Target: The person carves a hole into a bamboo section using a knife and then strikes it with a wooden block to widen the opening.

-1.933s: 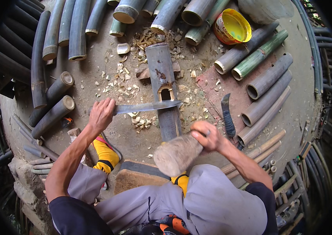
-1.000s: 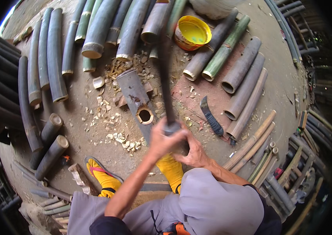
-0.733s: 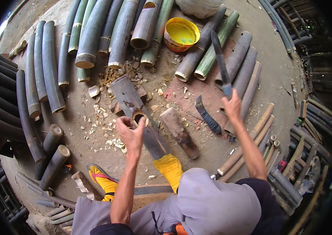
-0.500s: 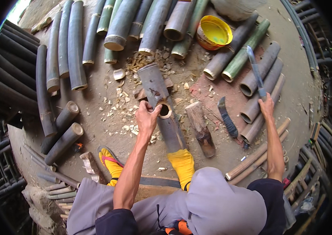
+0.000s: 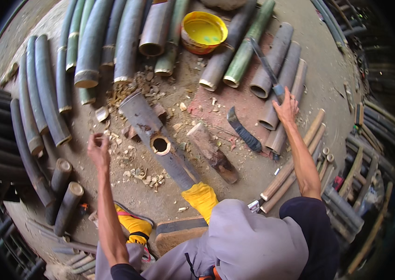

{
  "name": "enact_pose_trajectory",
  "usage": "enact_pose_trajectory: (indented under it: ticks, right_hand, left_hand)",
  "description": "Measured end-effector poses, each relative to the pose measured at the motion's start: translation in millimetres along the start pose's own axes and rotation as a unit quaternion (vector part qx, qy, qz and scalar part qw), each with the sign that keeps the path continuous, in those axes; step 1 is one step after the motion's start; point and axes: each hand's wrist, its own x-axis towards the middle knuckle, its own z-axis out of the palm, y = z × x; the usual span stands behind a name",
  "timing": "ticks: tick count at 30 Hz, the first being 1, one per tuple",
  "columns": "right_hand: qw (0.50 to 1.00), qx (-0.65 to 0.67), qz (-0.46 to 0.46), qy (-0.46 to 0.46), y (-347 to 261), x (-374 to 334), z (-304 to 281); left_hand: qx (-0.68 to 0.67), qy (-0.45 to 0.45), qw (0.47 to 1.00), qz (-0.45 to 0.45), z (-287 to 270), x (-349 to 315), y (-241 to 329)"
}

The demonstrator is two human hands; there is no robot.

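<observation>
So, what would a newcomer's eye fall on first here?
Probably the bright yellow round tub, top centre, among grey and green bamboo lengths. Next, the grey-brown bamboo tube lying mid-floor, a round hole in its side and a yellow-covered foot at its near end. Then the long grey-bladed knife in the right hand, upper right.

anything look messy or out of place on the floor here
Mostly the mess: pale chips lie scattered around the bamboo tube with a hole cut in its side. Also, a curved knife lies loose, its blade bare, right of the wooden club.
</observation>
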Motion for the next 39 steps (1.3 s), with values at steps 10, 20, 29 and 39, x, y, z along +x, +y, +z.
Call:
enact_pose_trajectory:
  ticks: [10, 20, 29, 39]
  right_hand:
    - [0.963, 0.131, -0.148, 0.183, -37, -64, -29]
    - [0.839, 0.489, -0.112, -0.209, -134, -186, -63]
    - [0.823, 0.473, -0.269, -0.165, -108, -210, -105]
    - [0.93, -0.205, 0.194, 0.237, 304, -230, -275]
  left_hand:
    - [0.256, -0.182, 0.948, 0.056, 33, 73, -15]
    - [-0.133, -0.013, 0.988, 0.077, 33, -43, 139]
    - [-0.205, -0.568, 0.797, -0.012, 79, -157, 228]
    - [-0.216, -0.351, 0.911, 0.018, 57, -74, 157]
